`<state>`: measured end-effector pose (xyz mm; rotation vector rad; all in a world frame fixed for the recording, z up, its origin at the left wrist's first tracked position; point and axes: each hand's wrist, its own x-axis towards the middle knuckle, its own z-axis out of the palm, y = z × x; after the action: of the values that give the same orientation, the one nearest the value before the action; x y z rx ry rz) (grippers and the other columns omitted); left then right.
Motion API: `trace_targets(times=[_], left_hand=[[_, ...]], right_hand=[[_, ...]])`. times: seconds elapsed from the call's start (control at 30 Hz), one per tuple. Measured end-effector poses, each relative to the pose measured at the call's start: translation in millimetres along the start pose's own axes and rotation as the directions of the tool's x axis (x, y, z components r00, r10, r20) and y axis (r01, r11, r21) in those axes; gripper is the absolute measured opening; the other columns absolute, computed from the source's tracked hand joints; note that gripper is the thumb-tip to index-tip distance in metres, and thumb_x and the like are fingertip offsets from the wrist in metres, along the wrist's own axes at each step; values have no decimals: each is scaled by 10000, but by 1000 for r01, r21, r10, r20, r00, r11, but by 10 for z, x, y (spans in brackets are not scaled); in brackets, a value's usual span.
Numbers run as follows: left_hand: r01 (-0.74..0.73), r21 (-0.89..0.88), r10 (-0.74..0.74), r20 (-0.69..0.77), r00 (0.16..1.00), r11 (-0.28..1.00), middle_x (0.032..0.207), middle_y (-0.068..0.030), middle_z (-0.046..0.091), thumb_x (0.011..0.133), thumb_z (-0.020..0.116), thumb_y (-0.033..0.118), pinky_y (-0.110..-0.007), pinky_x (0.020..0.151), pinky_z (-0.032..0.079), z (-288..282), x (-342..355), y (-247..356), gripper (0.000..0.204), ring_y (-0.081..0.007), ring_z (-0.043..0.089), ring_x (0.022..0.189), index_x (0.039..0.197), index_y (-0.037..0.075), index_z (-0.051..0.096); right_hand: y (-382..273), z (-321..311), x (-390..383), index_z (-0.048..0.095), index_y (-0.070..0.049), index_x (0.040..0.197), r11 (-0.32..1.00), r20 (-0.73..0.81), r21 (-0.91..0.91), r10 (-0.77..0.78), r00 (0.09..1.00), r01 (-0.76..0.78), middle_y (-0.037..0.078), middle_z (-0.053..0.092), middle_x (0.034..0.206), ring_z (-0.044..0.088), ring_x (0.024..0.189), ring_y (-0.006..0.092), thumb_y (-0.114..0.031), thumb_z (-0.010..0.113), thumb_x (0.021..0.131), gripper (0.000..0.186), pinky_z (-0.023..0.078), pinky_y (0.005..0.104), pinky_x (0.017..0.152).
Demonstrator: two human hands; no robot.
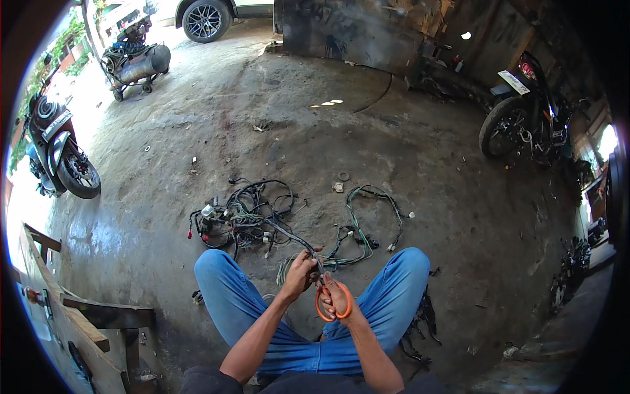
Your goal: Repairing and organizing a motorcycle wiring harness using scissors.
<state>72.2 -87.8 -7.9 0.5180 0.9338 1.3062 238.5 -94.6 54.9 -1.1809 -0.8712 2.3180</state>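
Between my knees, my right hand [335, 299] is closed round a pair of scissors [347, 305] with orange handles. Their blades point up and left, against a black wrapped cable. My left hand [299, 276] grips that cable, part of a wiring harness [252, 213] whose tangled black wires and connectors lie on the floor ahead. Red and white connectors show at the harness's left side. Farther right lies a looped bundle of green and black wires [354, 203] with white plugs. Just where the blades meet the cable is partly hidden by my fingers.
A small pale connector [338, 188] and a dark ring [344, 176] lie beyond the wires. Black scraps [426, 312] lie by my right leg. A wooden bench [98, 315] stands at left. Motorcycles stand at left [65, 154] and right [518, 121]; an air compressor [141, 65] is farther back.
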Motion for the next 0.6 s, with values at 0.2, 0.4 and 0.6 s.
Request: trace_targets(times=[0.2,0.4,0.6], left_hand=[[-157,379,133,90,987,912,878,49,479,1096,470,298,-210,605,343,136,-89,76,422,-40,430,727,1438,52,467],[-157,583,182,16,983,797,880,-6,592,1078,522,314,-284,700,453,57,-108,137,402,-82,536,783,1322,-1,574],[-130,455,141,9,990,881,790,15,613,1092,485,358,-239,555,442,154,-180,233,414,-48,563,622,1297,26,622]], right_hand=[[47,-39,16,547,-102,973,982,7,186,30,1000,-31,-64,337,615,281,418,44,-699,470,971,602,257,217,381],[-1,-25,28,546,-104,974,968,113,248,-1,994,-27,-67,333,618,238,434,39,-703,481,962,603,205,211,389],[75,121,49,542,-101,946,938,83,347,-14,996,-16,-65,334,607,247,429,32,-665,466,989,570,214,200,374]])
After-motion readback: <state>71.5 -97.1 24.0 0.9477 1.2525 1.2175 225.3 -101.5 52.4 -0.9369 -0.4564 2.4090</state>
